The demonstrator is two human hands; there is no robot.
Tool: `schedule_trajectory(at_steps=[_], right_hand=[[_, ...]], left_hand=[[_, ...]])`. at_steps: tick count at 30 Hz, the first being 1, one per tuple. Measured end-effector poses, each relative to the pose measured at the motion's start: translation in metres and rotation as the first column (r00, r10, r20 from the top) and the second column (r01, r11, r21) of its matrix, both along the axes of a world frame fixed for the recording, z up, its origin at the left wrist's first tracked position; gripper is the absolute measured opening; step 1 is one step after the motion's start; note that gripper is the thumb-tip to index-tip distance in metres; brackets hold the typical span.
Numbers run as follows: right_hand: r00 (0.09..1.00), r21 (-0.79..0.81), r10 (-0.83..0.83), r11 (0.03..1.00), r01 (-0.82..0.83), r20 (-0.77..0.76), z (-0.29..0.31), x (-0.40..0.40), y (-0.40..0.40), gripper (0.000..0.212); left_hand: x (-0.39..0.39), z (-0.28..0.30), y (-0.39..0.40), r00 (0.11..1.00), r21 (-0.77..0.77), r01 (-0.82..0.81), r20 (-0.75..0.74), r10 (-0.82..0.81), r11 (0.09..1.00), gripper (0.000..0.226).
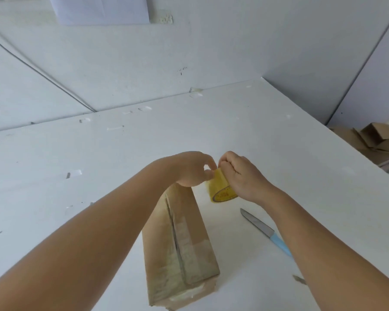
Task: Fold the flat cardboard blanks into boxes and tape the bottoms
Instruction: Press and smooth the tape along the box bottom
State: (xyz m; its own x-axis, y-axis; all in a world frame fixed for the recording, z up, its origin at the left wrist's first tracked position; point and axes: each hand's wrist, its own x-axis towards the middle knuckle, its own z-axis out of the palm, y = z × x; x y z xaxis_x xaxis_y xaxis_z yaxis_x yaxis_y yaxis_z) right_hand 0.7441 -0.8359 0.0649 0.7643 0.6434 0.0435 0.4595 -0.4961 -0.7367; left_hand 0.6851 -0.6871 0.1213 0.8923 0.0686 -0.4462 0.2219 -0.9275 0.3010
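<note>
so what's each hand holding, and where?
Right hand grips the tape roll around its top; left hand pinches the roll's upper edge.

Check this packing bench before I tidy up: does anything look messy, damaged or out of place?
The brown cardboard box carries wrinkled, uneven clear tape, bunched at its near end. A blue-handled knife lies loose beside the right forearm, blade bare. Stray clear tape scraps stick to the white table. Cardboard offcuts are heaped past its right edge.
</note>
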Motion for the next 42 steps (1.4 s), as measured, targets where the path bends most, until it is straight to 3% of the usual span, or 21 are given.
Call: schedule_trajectory(at_steps=[4, 7, 11, 17, 21, 27, 30, 36, 42], right_hand=[[0.996, -0.041, 0.0, 0.999, 0.003, 0.084, 0.002, 0.001, -0.003, 0.02], [0.995, -0.01, -0.021, 1.0, 0.022, 0.097, 0.003, 0.001, -0.007, 0.02], [0.997, 0.087, -0.046, 0.995, 0.041, 0.057, 0.004, -0.005, -0.011, 0.019], [0.976, 0.179, -0.215, 0.96, 0.215, -0.023, -0.022, -0.028, -0.035, 0.071], [0.944, 0.022, -0.327, 0.944, 0.328, -0.05, -0.059, -0.045, -0.058, 0.074], [0.921, -0.455, -0.36, 0.803, 0.386, 0.147, -0.109, -0.054, -0.09, 0.043], [0.912, -0.46, -0.377, 0.789, 0.408, 0.163, -0.119, -0.058, -0.098, 0.034], [0.917, -0.365, -0.366, 0.841, 0.399, 0.16, -0.123, -0.058, -0.106, 0.036], [0.915, -0.49, -0.274, 0.779, 0.392, 0.297, -0.118, -0.06, -0.109, 0.042]], left_hand=[[0.01, -0.005, 0.006, 0.996, -0.177, -0.025, -0.09, 0.01, 0.984, 0.02], [0.007, -0.013, 0.01, 0.994, -0.344, -0.106, -0.051, 0.094, 0.933, 0.011], [0.002, -0.02, 0.014, 0.988, -0.403, -0.141, 0.0, 0.155, 0.904, 0.009], [-0.002, -0.026, 0.011, 0.956, -0.452, -0.215, 0.084, 0.281, 0.866, 0.003], [-0.004, -0.029, 0.01, 0.947, -0.46, -0.205, 0.129, 0.293, 0.864, 0.005], [-0.005, -0.03, 0.009, 0.939, -0.441, -0.191, 0.177, 0.294, 0.877, 0.01], [-0.005, -0.031, 0.008, 0.935, -0.433, -0.187, 0.196, 0.295, 0.882, 0.013], [-0.007, -0.031, 0.007, 0.926, -0.446, -0.189, 0.217, 0.31, 0.875, 0.008], [-0.009, -0.03, 0.007, 0.919, -0.459, -0.186, 0.232, 0.319, 0.869, 0.005]])
